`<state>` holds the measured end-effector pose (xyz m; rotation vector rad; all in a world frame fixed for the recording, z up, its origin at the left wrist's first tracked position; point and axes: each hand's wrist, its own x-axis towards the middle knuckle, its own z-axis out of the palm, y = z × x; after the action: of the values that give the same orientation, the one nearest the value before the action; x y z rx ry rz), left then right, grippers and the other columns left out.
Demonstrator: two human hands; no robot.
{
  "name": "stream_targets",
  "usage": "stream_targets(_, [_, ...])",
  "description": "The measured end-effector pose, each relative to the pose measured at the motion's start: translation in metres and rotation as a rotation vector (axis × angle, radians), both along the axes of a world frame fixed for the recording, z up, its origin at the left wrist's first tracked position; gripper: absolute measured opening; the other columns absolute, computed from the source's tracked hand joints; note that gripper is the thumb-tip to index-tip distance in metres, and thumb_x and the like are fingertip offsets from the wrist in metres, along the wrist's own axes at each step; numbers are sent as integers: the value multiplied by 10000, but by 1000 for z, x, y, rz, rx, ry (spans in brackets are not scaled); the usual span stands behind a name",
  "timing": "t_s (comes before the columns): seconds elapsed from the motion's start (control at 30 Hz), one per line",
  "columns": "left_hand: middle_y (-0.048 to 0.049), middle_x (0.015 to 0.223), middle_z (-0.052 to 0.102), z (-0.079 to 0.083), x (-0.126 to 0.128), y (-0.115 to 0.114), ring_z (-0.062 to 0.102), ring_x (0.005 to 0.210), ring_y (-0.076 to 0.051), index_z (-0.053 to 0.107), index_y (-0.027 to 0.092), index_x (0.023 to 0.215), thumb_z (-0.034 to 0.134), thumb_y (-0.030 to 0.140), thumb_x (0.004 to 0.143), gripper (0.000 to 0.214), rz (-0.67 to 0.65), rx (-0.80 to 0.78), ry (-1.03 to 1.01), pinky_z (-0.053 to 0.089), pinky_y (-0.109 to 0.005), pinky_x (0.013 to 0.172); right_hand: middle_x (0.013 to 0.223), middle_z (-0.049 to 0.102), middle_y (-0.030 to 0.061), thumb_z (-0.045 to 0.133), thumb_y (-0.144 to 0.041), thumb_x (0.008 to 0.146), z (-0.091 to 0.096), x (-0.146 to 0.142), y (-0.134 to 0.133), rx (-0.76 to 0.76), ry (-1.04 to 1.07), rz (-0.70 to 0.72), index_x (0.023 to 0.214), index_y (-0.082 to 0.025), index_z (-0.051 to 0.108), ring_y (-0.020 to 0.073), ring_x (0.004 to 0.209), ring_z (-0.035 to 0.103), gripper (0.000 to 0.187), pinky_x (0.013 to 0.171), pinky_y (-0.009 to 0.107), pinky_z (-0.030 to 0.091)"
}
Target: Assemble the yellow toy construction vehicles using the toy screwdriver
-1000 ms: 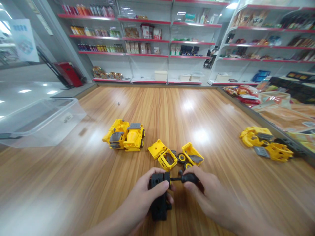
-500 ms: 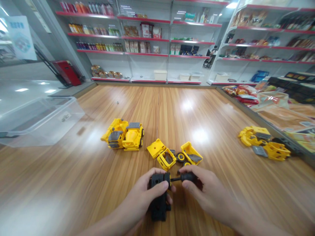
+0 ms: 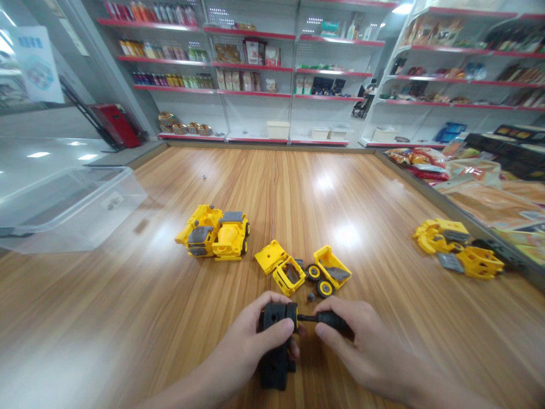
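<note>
My left hand [image 3: 266,332] is closed around a black toy truck chassis [image 3: 275,366], thumb pressed near a wheel [image 3: 292,313] with a yellow hub. My right hand [image 3: 351,335] grips the black handle of a screwdriver [image 3: 332,322]. Its shaft points left and meets the wheel's hub; the tip is hidden there. Just beyond my hands lie two loose wheels [image 3: 325,288], a small grey screw-like part [image 3: 311,297], a yellow cab frame [image 3: 289,276], a yellow flat panel [image 3: 271,257] and a yellow dump bed [image 3: 332,266] with grey inside.
Yellow toy trucks [image 3: 230,236] stand left of centre on the wooden table [image 3: 128,318]. More yellow toy vehicle parts [image 3: 460,247] lie at the right. A clear plastic bin [image 3: 80,216] sits at the left edge. Packaged goods [image 3: 489,193] border the right side; stocked shelves stand behind.
My right hand and the screwdriver have shifted slightly right and down, uncovering a loose wheel and the small grey part. The chassis in my left hand has dropped slightly.
</note>
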<state>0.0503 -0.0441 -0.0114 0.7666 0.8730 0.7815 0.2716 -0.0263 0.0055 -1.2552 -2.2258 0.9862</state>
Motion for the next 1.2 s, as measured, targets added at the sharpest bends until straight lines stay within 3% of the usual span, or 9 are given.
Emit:
stream_targets(0.23, [-50, 867, 637, 0, -3, -4, 594, 750, -156, 517, 179, 1115, 621, 436, 874, 368, -44, 124, 199, 503, -284, 679, 711, 614, -4, 434, -392, 978, 3, -1, -2, -59, -44, -12, 854, -209, 623, 141, 660, 568, 291, 613, 265, 386])
stream_targets(0.4, [-66, 945, 631, 5, -3, -3, 597, 783, -167, 602, 168, 1128, 676, 399, 828, 386, -62, 150, 320, 516, -288, 700, 876, 650, 25, 507, -221, 896, 9, 8, 8, 43, 1, 52, 954, -205, 600, 164, 792, 597, 111, 714, 276, 439])
stream_targets(0.5, [-106, 970, 677, 4, -3, 1, 617, 779, -184, 640, 135, 1111, 731, 368, 776, 418, -44, 81, 308, 518, -303, 706, 897, 633, 32, 506, -96, 804, 8, 18, 18, 126, 2, 13, 933, -198, 563, 170, 824, 589, 173, 719, 275, 437])
stream_targets(0.57, [-111, 986, 690, 5, -2, 3, 628, 807, -188, 616, 146, 1160, 750, 341, 758, 466, 34, 7, 235, 513, -303, 726, 868, 639, 26, 515, -72, 763, 4, 23, 23, 147, -57, -60, 908, -198, 558, 169, 792, 594, 197, 681, 265, 429])
stream_targets(0.67, [-93, 975, 682, 8, 0, 4, 643, 835, -193, 528, 190, 1228, 723, 303, 784, 498, 168, -142, 54, 514, -308, 725, 723, 629, 6, 541, -161, 815, -7, 26, 26, 144, -187, -150, 941, -207, 600, 163, 653, 582, 146, 579, 255, 396])
stream_targets(0.77, [-67, 901, 660, 14, 2, 4, 644, 788, -187, 512, 199, 1109, 684, 277, 813, 351, 207, -255, -62, 521, -298, 668, 702, 650, 10, 540, -258, 871, -17, 24, 28, 161, -271, -197, 1017, -225, 650, 160, 585, 580, 186, 540, 258, 382])
stream_targets(0.93, [-71, 883, 646, 23, 3, 2, 652, 796, -179, 529, 153, 937, 666, 233, 830, 191, 199, -448, -123, 553, -309, 716, 861, 714, 32, 528, -176, 865, -25, 23, 29, 201, -231, -151, 1076, -241, 678, 187, 771, 671, 267, 688, 286, 467])
stream_targets(1.03, [-60, 859, 645, 24, 4, 2, 636, 731, -151, 562, 144, 900, 696, 268, 821, 199, 231, -466, -86, 536, -255, 636, 938, 719, 37, 520, -159, 875, -24, 23, 29, 212, -194, -98, 1075, -250, 690, 190, 860, 677, 278, 759, 295, 482])
stream_targets(1.2, [-60, 883, 661, 17, 4, 3, 565, 608, -90, 635, 140, 1041, 700, 406, 822, 351, 294, -515, -3, 432, -170, 458, 894, 712, 26, 541, -240, 912, -20, 20, 28, 214, -197, -121, 1011, -258, 702, 174, 791, 663, 190, 729, 285, 482])
